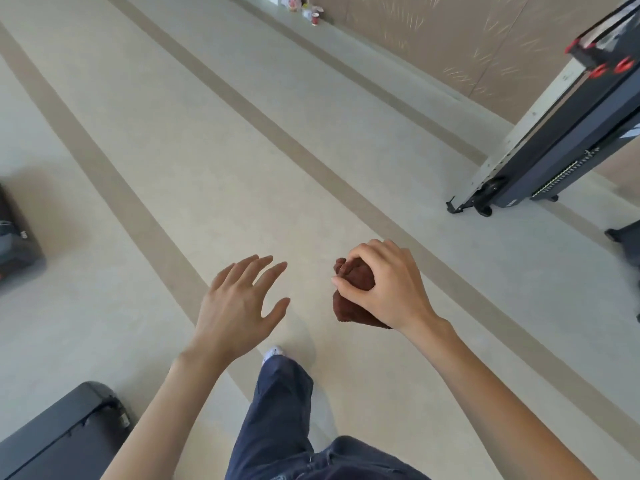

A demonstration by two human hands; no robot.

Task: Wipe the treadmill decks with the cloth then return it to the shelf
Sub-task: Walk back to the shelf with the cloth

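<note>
cloth [349, 306]: brown, bunched, in right hand [391, 289] | treadmill [571, 143]: on end, far right

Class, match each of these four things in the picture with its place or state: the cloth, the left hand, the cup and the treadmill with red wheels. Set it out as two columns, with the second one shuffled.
Column one
1. cloth
2. left hand
3. cup
4. treadmill with red wheels

Column two
A. on the ledge at the top of the view
B. fingers spread, holding nothing
C. bunched in the grip of the right hand
D. at the far right edge of the view

Pairs: 1-C, 2-B, 3-A, 4-D
</note>
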